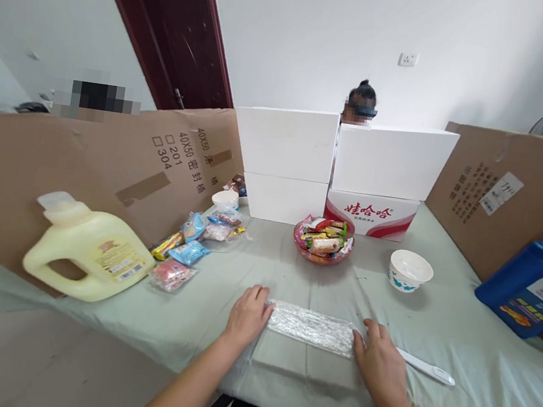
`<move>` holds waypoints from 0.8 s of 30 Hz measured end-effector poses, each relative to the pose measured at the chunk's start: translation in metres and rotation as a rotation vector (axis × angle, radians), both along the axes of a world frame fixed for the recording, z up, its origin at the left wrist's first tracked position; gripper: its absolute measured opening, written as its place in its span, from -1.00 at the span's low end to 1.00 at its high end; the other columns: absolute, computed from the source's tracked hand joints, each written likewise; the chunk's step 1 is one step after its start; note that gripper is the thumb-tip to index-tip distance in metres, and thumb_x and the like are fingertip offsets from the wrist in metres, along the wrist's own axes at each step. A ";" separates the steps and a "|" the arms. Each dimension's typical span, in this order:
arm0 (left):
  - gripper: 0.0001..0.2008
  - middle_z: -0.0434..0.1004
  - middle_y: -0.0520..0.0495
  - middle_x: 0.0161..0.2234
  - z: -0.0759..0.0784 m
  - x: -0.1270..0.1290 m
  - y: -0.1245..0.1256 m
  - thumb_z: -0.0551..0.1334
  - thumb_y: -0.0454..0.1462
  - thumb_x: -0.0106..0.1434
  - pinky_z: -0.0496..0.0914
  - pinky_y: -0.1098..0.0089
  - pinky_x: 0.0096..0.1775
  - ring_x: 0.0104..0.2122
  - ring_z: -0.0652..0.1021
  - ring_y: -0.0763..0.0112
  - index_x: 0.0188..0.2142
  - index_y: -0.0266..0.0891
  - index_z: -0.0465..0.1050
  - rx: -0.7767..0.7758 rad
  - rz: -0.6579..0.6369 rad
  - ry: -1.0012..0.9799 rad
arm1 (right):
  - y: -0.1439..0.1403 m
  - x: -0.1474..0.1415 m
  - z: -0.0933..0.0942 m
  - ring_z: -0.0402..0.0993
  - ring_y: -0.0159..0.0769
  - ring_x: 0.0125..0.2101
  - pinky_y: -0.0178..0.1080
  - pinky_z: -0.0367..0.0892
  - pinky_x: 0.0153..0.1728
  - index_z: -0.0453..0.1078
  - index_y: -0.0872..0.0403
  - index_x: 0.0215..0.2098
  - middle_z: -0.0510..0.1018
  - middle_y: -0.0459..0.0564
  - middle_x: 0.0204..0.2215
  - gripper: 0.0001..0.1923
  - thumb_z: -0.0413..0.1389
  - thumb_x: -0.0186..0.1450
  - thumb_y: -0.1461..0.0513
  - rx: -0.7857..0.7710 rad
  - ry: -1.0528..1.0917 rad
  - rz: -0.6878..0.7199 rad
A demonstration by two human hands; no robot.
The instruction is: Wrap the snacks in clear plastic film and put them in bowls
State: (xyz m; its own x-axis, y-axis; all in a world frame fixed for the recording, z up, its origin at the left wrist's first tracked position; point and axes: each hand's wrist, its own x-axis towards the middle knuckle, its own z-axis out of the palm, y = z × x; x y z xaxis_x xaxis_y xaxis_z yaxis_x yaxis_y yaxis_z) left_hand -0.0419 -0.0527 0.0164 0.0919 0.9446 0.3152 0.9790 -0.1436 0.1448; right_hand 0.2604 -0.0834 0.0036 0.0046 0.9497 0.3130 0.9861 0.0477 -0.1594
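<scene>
A long, flat, crinkled bundle of clear plastic wrap [312, 328] lies crosswise on the table in front of me. My left hand [249, 313] grips its left end, with the thumb along the edge and the fingers curled over. At the opposite end, my right hand [380, 357] holds it in the same way, thumb at the front and fingers behind. From behind the right hand a white plastic handle [430, 369] sticks out to the right; whether it joins the bundle is hidden.
A red glass bowl [319, 254] of wrapped snacks and a paper bowl [410, 271] stand beyond my hands. Left are packaged snacks [188, 252] and a yellow jug [93, 249]; right, a blue bottle [532, 291]. White boxes [282, 158] and cardboard [169, 175] screen the table; a person [361, 105] sits behind.
</scene>
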 end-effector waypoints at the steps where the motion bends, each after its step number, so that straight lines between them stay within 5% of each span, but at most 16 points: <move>1: -0.80 0.45 -0.21 -0.10 0.002 0.005 -0.003 0.13 -0.30 0.29 0.38 0.20 -0.13 -0.13 0.48 0.12 -0.10 -0.24 0.41 0.062 0.004 -0.013 | -0.001 -0.002 0.002 0.50 -0.05 -0.18 -0.08 0.34 -0.18 0.35 0.14 -0.02 0.53 0.21 -0.14 -0.62 -0.12 0.40 0.09 0.070 0.010 0.056; 3: -0.80 0.44 -0.20 -0.15 0.003 0.020 -0.011 0.08 -0.34 0.31 0.39 0.20 -0.13 -0.14 0.46 0.14 -0.14 -0.25 0.43 0.121 -0.053 -0.060 | -0.003 -0.013 0.005 0.36 -0.01 0.04 -0.01 0.20 0.06 0.36 0.12 0.03 0.47 0.21 0.00 -0.58 -0.08 0.38 0.05 0.132 0.006 0.246; 6: -0.76 0.44 -0.11 -0.22 0.001 0.048 -0.021 0.05 -0.38 0.31 0.40 0.29 -0.16 -0.19 0.47 0.25 -0.13 -0.20 0.44 0.022 -0.223 -0.134 | -0.002 -0.035 0.004 0.06 0.01 0.25 0.07 -0.05 0.22 0.20 0.06 0.23 0.25 0.12 0.24 -0.39 -0.02 0.32 -0.06 -0.004 -0.050 0.520; 10: -0.73 0.43 -0.15 -0.14 -0.006 0.056 -0.023 0.18 -0.27 0.27 0.39 0.18 -0.11 -0.13 0.43 0.15 -0.03 -0.20 0.43 -0.061 -0.144 -0.064 | -0.005 -0.040 -0.012 -0.09 0.02 0.31 0.09 -0.09 0.22 0.01 0.09 0.34 0.06 0.13 0.32 -0.18 -0.05 0.27 -0.19 -0.221 -0.098 0.566; 15: -0.63 0.40 -0.22 0.03 -0.012 0.029 -0.019 0.18 -0.22 0.29 0.33 0.04 -0.06 0.00 0.38 0.02 0.08 -0.21 0.38 -0.048 -0.084 -0.014 | -0.039 0.000 -0.042 0.09 -0.03 0.25 -0.02 0.04 0.15 -0.03 0.03 0.35 0.16 0.07 0.29 -0.19 0.06 0.25 -0.09 0.033 -0.125 0.563; 18: -0.63 0.39 -0.18 0.09 -0.012 0.032 -0.019 0.15 -0.25 0.30 0.28 0.03 0.01 0.06 0.36 0.05 0.10 -0.17 0.36 -0.068 -0.143 -0.032 | -0.062 0.024 -0.051 0.39 -0.17 0.02 -0.15 0.20 -0.03 0.19 -0.07 0.23 0.44 -0.02 0.11 -0.47 0.05 0.31 0.06 0.180 -0.128 0.554; 21: -0.60 0.35 -0.15 0.15 -0.011 0.049 -0.014 0.14 -0.29 0.29 0.19 0.00 0.10 0.11 0.34 0.07 0.13 -0.15 0.33 -0.118 -0.239 -0.043 | -0.076 0.042 -0.043 0.49 -0.25 -0.18 -0.19 0.24 -0.12 0.39 -0.12 0.00 0.58 -0.09 -0.13 -0.70 0.05 0.31 0.22 0.238 -0.102 0.548; 24: -0.58 0.32 -0.11 0.19 -0.008 0.065 -0.003 0.11 -0.31 0.30 0.11 -0.02 0.16 0.16 0.31 0.13 0.15 -0.11 0.29 -0.164 -0.390 -0.060 | -0.083 0.053 -0.019 0.50 -0.21 -0.15 -0.14 0.26 -0.08 0.43 -0.14 -0.14 0.59 -0.09 -0.17 -0.78 0.06 0.27 0.25 0.320 -0.042 0.556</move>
State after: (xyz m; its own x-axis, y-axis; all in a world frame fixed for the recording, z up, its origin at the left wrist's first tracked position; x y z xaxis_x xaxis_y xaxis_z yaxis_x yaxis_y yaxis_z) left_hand 0.0235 -0.0554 0.0080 0.4385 0.8807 0.1792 0.8450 -0.4719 0.2516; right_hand 0.3136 -0.1667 -0.0152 -0.4802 0.6666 0.5701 0.8056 0.5923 -0.0140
